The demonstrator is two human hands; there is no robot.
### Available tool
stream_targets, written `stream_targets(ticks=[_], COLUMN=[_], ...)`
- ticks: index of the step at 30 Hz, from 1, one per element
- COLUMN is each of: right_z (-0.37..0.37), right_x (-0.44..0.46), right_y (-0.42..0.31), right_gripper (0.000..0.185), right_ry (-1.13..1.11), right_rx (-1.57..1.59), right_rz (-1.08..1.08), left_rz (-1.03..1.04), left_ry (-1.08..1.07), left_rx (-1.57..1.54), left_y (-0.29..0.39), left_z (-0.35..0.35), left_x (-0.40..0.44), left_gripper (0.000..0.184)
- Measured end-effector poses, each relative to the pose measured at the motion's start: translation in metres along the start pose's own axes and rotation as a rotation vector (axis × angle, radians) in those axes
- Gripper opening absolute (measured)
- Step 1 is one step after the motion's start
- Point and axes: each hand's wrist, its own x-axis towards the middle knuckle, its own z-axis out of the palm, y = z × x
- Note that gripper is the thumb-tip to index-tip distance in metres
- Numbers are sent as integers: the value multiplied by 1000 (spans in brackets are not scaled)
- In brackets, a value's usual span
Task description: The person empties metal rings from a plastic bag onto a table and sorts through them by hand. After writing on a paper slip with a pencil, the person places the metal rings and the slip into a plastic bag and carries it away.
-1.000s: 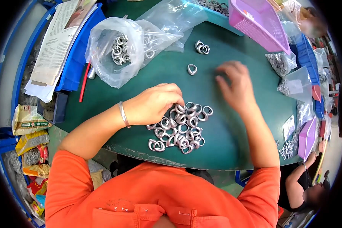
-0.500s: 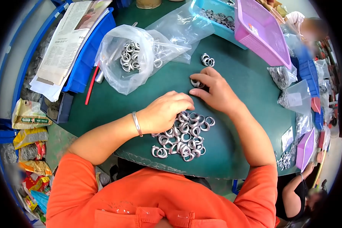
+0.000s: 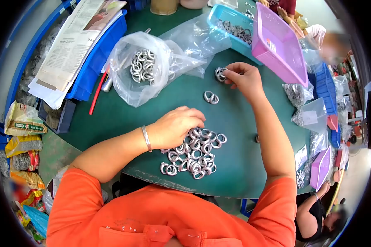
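Your R hand has moved fwd from the ring pair to the small ring cluster, fingers pinching its R edge. Your L hand is curled at the ring pile on the tabletop; can't tell its fingers' grip.

Green table, blue shelving, greenish floor

Tabletop dk green, shirt orange, mesh basket lt purple, pen red.
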Motion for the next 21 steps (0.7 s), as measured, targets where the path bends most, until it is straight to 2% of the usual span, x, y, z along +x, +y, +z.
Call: stream_targets(ticks=[1, 4, 5, 7, 9, 11, 12, 13, 15, 16, 19, 21], right_z=[0, 1, 4, 15, 16, 10, 4, 4, 5, 9, 15, 5], right_x=[4, 28, 36, 44, 42, 33, 35, 35, 25, 21, 3, 4], right_y=[-7, -14, -22, -33, -30, -22, -10, 3, 19, 29, 31, 29], right_gripper=[15, 21, 21, 22, 20, 18, 18, 18, 23, 28, 28, 27], right_ry=[5, 105, 103, 421, 398, 278, 203, 197, -50, -45, 91, 68], right_rx=[-10, 598, 595, 964, 893, 334, 182, 173, -196, -388, -367, -419], right_rz=[-18, -60, -67, -177, -165, -152, -152, -145, -184, -161, -265, -203], left_rz=[14, 22, 26, 24, 37, 24, 19, 29, 40, 35, 24, 18], left_ry=[-4, -6, 0, 4, 16, -2, 4, 7, 13, 8, 4, -14], left_rx=[3, -10, -6, -25, -20, -13, -23, -9, -8, -2, 5, 11], left_y=[-1, -3, -3, -3, -3, -4, -4, -4, -3, -2, -1, -1], left_z=[0, 0, 0, 1, 1, 2, 2, 1, 2, 1, 0, 0], left_x=[0, -1, -1, -3, -4, -4, -5, -5, -5, -5, -5, -6], left_gripper=[30, 28, 28, 27, 27, 28, 28, 28, 28, 28, 29, 29])
